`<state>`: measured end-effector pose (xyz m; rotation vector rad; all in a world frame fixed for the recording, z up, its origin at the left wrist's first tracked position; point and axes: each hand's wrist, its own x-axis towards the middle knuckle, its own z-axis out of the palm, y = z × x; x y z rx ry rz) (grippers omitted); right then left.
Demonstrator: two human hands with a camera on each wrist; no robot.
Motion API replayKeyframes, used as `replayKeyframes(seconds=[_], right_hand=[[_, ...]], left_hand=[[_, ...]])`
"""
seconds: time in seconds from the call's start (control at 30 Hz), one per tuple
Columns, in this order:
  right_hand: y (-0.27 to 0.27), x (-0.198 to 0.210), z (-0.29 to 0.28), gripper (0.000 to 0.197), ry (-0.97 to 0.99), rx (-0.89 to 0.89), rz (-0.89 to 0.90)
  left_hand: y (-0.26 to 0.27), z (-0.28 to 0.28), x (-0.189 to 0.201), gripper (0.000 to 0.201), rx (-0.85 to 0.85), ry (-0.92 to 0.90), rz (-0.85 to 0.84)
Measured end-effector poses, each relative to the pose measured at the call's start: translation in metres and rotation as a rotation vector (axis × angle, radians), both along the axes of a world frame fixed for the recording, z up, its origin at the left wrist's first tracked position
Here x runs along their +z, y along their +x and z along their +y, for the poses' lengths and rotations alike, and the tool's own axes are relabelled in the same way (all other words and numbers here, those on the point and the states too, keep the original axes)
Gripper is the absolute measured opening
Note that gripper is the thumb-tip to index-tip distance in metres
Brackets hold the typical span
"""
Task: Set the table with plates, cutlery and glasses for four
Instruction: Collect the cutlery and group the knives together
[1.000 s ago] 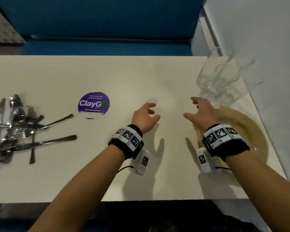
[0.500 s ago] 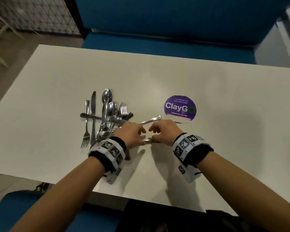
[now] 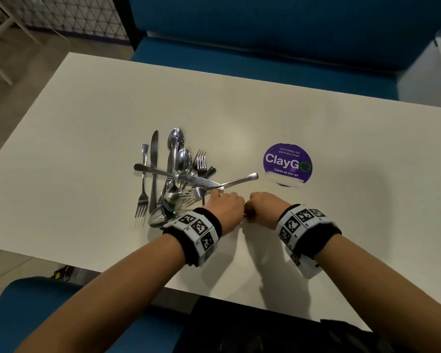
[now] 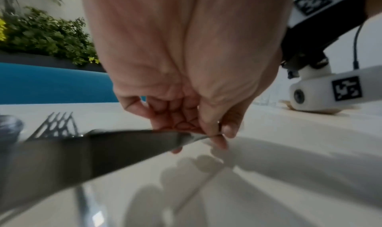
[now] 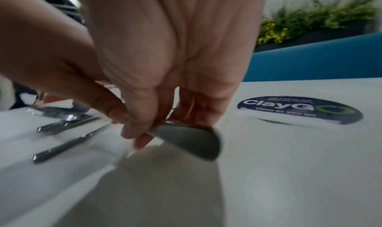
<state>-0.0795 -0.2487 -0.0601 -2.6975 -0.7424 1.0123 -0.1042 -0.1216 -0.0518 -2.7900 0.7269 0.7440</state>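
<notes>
Notably, both hands were at the near right edge of the cutlery heap [image 3: 173, 179] on the white table [image 3: 87, 138]. The left hand [image 3: 224, 210] had its fingers curled, thumb and fingertips pinching the thin end of a knife [image 4: 86, 152], whose blade ran back toward the wrist camera. The right hand [image 3: 261, 206] was likewise curled, its thumb and fingers gripping a flat metal handle [image 5: 192, 140]; which kind of utensil it belonged to could not be told. The two hands were just beside each other, nearly touching.

Counted in the heap from the head view: at least three forks, two spoon bowls facing up plus one more at the near edge, and about three knives; overlap prevented an exact total. One purple round sticker [image 3: 287, 163] reading "ClayGo" lay on the table right of the heap. One blue bench [image 3: 265, 34] stood beyond the far edge.
</notes>
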Motion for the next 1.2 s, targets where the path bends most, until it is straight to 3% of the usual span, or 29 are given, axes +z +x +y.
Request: replayKeyframes(seconds=[0.1, 0.17, 0.23, 0.3, 0.37, 0.43, 0.53, 0.63, 0.7, 0.8, 0.9, 1.0, 1.1, 1.2], right_hand=[[-0.004, 0.001, -0.011, 0.025, 0.046, -0.018, 0.018], [-0.004, 0.001, -0.021, 0.021, 0.097, -0.085, 0.005], [0.002, 0.001, -0.031, 0.019, 0.2, -0.25, 0.003], [0.01, 0.005, -0.034, 0.018, 0.364, -0.452, 0.008], [0.016, 0.016, -0.027, 0.015, 0.562, -0.612, 0.081], [0.017, 0.026, -0.009, 0.017, 0.698, -0.677, 0.184], [0.014, 0.03, 0.027, 0.017, 0.704, -0.558, 0.237], [0.015, 0.027, 0.063, 0.021, 0.636, -0.421, 0.189], [0.02, 0.027, 0.082, 0.029, 0.576, -0.364, 0.164], [0.036, 0.023, 0.107, 0.025, 0.463, -0.364, 0.073], [0.052, 0.016, 0.139, 0.021, 0.351, -0.481, -0.072], [0.065, 0.005, 0.177, 0.026, 0.181, -0.485, -0.102], [0.071, -0.004, 0.199, 0.024, 0.01, -0.509, -0.118], [0.071, -0.006, 0.206, 0.02, -0.037, -0.594, -0.128]], left_hand=[[-0.003, -0.008, 0.008, 0.03, -0.053, -0.015, -0.041], [-0.003, -0.011, 0.013, 0.027, -0.054, -0.102, -0.158], [-0.001, -0.009, 0.019, 0.017, -0.027, -0.297, -0.387], [0.001, -0.005, 0.021, 0.016, 0.109, -0.57, -0.531], [0.004, 0.001, 0.028, 0.026, 0.404, -0.772, -0.39], [0.009, 0.007, 0.029, 0.034, 0.719, -0.858, -0.194], [0.017, 0.018, 0.024, 0.041, 0.943, -1.032, 0.013], [0.022, 0.04, 0.021, 0.036, 1.144, -1.205, 0.072], [0.028, 0.067, 0.019, 0.032, 1.201, -1.188, -0.008], [0.042, 0.119, 0.016, 0.03, 1.222, -1.137, -0.098], [0.056, 0.172, 0.009, 0.027, 1.054, -0.801, -0.108], [0.065, 0.204, -0.004, 0.023, 0.892, -0.601, 0.004], [0.069, 0.217, -0.016, 0.022, 0.772, -0.553, 0.051], [0.073, 0.222, -0.021, 0.034, 0.681, -0.611, 0.069]])
